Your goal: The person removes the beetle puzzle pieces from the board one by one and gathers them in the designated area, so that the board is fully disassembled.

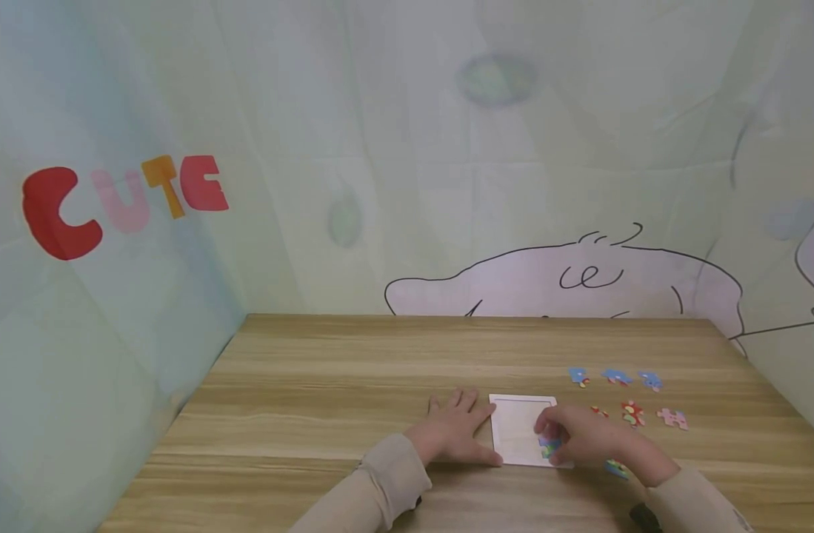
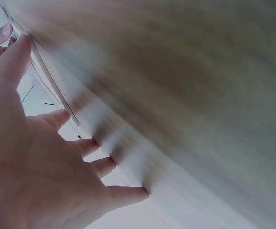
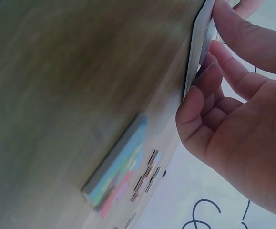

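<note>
A white puzzle tray (image 1: 520,426) with a thin dark inner line lies flat on the table. My left hand (image 1: 455,428) is spread out at its left side, with thumb and index finger touching the edge and the other fingertips resting on the wood. At the tray's lower right corner, my right hand (image 1: 583,435) pinches a green and purple-blue jigsaw piece (image 1: 549,448) between thumb and index finger. The fingers hide part of that piece. In the right wrist view, the curled outer fingers (image 3: 191,112) rest by the tray's edge.
Beyond my right hand lie blue jigsaw pieces (image 1: 616,377) in a back row. A red piece (image 1: 633,413) and a pink piece (image 1: 673,418) lie nearer. A green-blue piece (image 1: 616,468) sits partly under my right wrist. A printed cloth wall (image 1: 380,222) stands behind the table.
</note>
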`<state>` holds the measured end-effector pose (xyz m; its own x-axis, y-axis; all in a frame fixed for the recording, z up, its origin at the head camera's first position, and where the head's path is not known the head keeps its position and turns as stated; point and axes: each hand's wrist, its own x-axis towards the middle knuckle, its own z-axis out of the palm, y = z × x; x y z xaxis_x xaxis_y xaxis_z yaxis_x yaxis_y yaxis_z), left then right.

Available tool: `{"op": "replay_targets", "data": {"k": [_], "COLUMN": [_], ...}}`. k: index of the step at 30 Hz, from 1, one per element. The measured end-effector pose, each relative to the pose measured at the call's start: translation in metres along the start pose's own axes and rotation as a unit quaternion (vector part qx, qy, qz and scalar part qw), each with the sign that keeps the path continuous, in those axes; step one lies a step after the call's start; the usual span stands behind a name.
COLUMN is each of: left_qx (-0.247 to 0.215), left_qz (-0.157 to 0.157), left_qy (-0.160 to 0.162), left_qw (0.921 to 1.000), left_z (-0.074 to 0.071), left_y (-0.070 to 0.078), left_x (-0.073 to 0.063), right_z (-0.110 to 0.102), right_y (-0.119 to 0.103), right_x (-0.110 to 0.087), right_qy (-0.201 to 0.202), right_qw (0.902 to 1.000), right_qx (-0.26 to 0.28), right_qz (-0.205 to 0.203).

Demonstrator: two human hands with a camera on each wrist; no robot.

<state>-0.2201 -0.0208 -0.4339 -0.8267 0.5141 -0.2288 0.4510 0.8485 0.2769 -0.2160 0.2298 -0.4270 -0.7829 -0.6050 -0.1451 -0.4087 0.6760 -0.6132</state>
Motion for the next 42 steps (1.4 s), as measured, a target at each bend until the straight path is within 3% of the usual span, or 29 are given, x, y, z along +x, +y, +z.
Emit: {"op": "replay_targets", "data": {"k": [12, 22, 33, 42], "left_qx": [-0.002, -0.004, -0.002, -0.003], "left_qz": [0.001, 0.001, 0.001, 0.003], "left_qy": [-0.002, -0.003, -0.005, -0.007], "left_qw": [1.0000, 1.0000, 1.0000, 1.0000], "left_z": [-0.002, -0.003, -0.002, -0.001], "left_y": [0.001, 0.001, 0.001, 0.001], "left_x": [-0.001, -0.002, -0.001, -0.001], "right_z": [0.000, -0.001, 0.000, -0.003], "right_y": [-0.001, -0.001, -0.002, 0.008], "right_x": [0.000, 0.001, 0.000, 0.001], "right_qy": [0.004, 0.005, 0.004, 0.000], "right_qw": [0.9999, 0.9998, 0.9999, 0.9995], "right_qx": [-0.007, -0.020, 0.003, 0.022], "right_qz": [0.012, 0.000, 0.010, -0.024]}}
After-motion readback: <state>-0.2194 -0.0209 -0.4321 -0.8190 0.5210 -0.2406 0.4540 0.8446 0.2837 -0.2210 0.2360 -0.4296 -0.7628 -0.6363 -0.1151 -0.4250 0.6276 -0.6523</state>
